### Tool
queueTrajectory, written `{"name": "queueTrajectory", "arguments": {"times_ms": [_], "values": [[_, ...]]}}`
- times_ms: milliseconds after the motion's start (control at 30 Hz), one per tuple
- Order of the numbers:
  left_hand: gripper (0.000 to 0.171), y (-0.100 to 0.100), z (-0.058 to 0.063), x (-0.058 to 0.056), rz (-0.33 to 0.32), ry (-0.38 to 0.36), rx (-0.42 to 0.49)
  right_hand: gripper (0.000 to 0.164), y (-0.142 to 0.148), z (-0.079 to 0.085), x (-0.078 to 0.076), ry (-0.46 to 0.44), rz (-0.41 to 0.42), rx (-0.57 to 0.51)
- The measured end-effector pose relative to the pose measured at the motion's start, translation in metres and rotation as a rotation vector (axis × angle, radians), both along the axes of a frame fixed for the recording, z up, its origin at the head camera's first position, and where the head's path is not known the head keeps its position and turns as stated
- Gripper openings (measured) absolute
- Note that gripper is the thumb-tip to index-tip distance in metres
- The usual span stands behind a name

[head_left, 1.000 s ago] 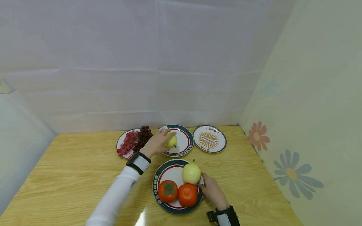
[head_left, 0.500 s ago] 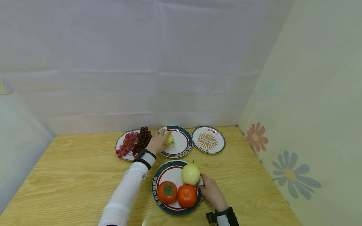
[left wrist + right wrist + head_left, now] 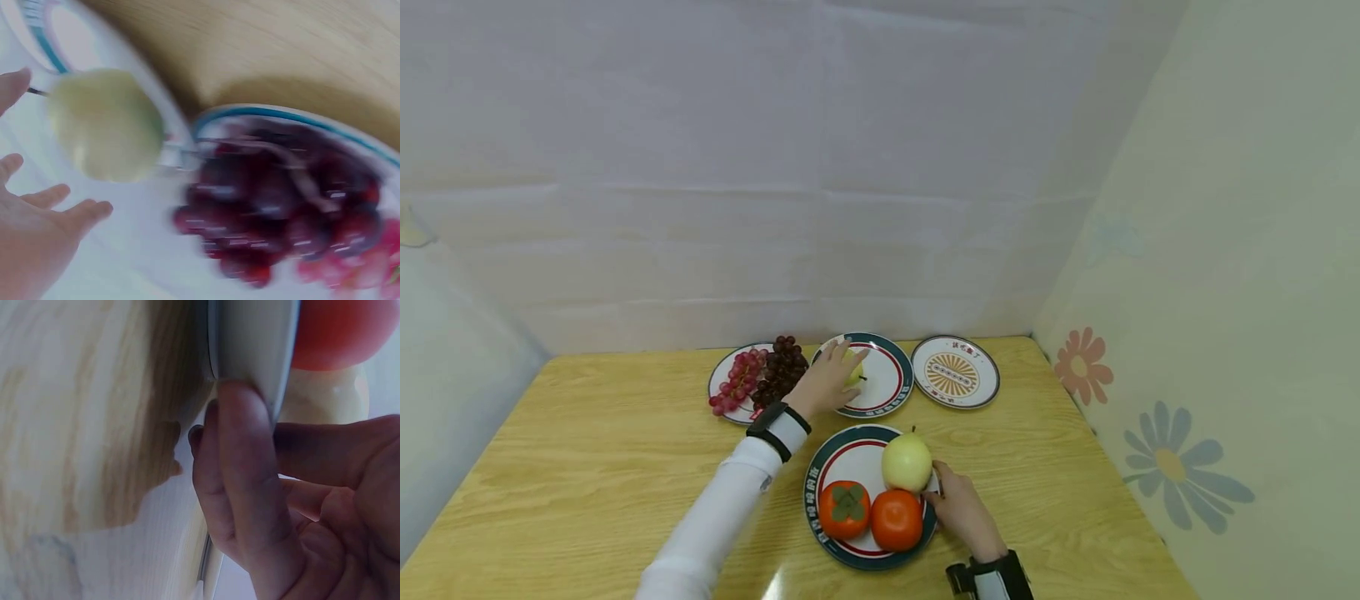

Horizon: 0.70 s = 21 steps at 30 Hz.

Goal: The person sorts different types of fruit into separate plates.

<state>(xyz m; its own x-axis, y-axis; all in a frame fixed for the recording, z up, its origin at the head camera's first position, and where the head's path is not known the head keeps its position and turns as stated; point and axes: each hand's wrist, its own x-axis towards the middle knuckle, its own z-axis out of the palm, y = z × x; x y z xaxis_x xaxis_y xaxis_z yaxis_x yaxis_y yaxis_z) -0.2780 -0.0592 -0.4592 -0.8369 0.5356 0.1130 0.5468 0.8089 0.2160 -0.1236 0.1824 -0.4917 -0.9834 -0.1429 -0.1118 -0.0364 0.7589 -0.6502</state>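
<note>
My left hand (image 3: 827,380) is over the left part of the back plate (image 3: 891,375), its fingers spread around a small yellow-green pear (image 3: 854,367). In the left wrist view a gap shows between the pear (image 3: 106,125) and the fingertips. My right hand (image 3: 961,508) pinches the right rim of the front plate (image 3: 812,500), thumb above and fingers beneath, as the right wrist view shows. On that front plate sit a larger pale yellow pear (image 3: 906,462), a persimmon (image 3: 845,510) with its green calyx up, and a smooth orange-red fruit (image 3: 897,521).
A plate (image 3: 721,375) at the back left bears red grapes (image 3: 741,379) and dark grapes (image 3: 784,367). To the back right lies a white plate (image 3: 970,383) with an orange sunburst print. Walls border the wooden table (image 3: 587,467) behind and at the right.
The fingers of my left hand were round the small pear before; now they have spread and come away from it, leaving it on the back plate. My right hand keeps its place.
</note>
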Motion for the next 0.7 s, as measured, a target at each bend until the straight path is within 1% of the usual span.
{"name": "queueTrajectory", "arguments": {"times_ms": [33,100,167,233,300,400,500,600,700], "values": [[0.067,0.004,0.004,0.006,-0.057,0.024,0.01,0.047,0.0,0.0,0.0,-0.004,-0.002,-0.003],[0.064,0.014,0.011,0.021,-0.168,0.053,-0.001,0.048,0.0,0.001,0.0,-0.01,-0.004,-0.013],[0.062,0.024,0.016,0.037,-0.273,0.062,-0.029,0.048,0.0,0.0,0.0,-0.019,-0.004,-0.02],[0.061,0.034,0.017,0.05,-0.355,0.055,-0.059,0.048,0.0,-0.001,-0.001,-0.018,0.004,-0.013],[0.062,0.04,0.015,0.059,-0.41,0.024,-0.102,0.048,0.0,-0.002,-0.003,-0.012,0.012,0.003],[0.063,0.047,0.009,0.071,-0.448,-0.01,-0.156,0.047,-0.002,-0.004,-0.004,-0.004,0.027,0.028],[0.062,0.052,0.003,0.079,-0.459,-0.017,-0.193,0.045,-0.002,-0.004,-0.004,0.012,0.027,0.048],[0.061,0.057,-0.002,0.082,-0.453,-0.059,-0.169,0.043,-0.001,-0.003,-0.003,0.019,0.018,0.038],[0.062,0.06,-0.005,0.083,-0.442,-0.114,-0.134,0.039,0.0,-0.002,-0.002,0.037,0.018,0.033]]}}
